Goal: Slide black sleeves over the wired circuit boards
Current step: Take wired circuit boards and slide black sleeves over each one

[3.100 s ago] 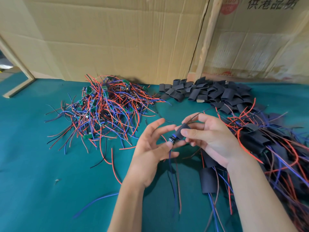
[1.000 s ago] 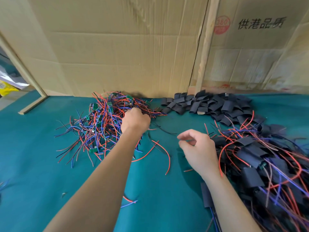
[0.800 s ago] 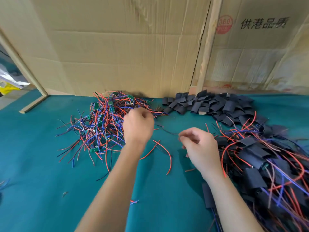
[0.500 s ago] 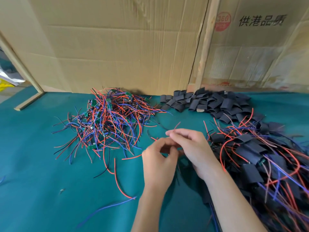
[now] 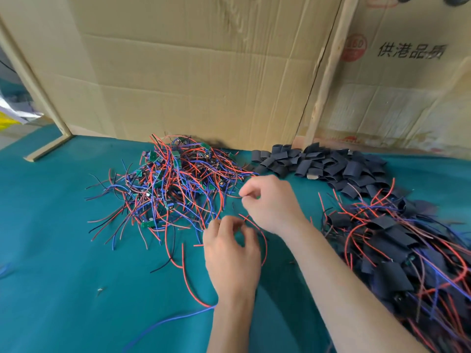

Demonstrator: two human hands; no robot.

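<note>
Currently both hands pinch wire: left hand (image 5: pixel 230 253) grip on a red lead (image 5: pixel 263 247), right hand (image 5: pixel 271 202) grip just beyond. Behind the grips lies the unsleeved pile (image 5: pixel 175 184); black sleeves (image 5: pixel 321 164) lie farther right. Risk: tangled leads drag neighbouring boards.

Three seconds back both hands held a sleeved board up between them; that piece is gone from them now. The left hand (image 5: pixel 230 253), which had reached deep into the pile of wired boards (image 5: pixel 173 184), has drawn back to the pile's near right edge, fingers curled round thin red wires (image 5: pixel 254 225). The right hand (image 5: pixel 271 202) has shifted from beside the sleeved heap (image 5: pixel 397 245) toward that same pile, pinching a fine wire end just above the left hand
</note>
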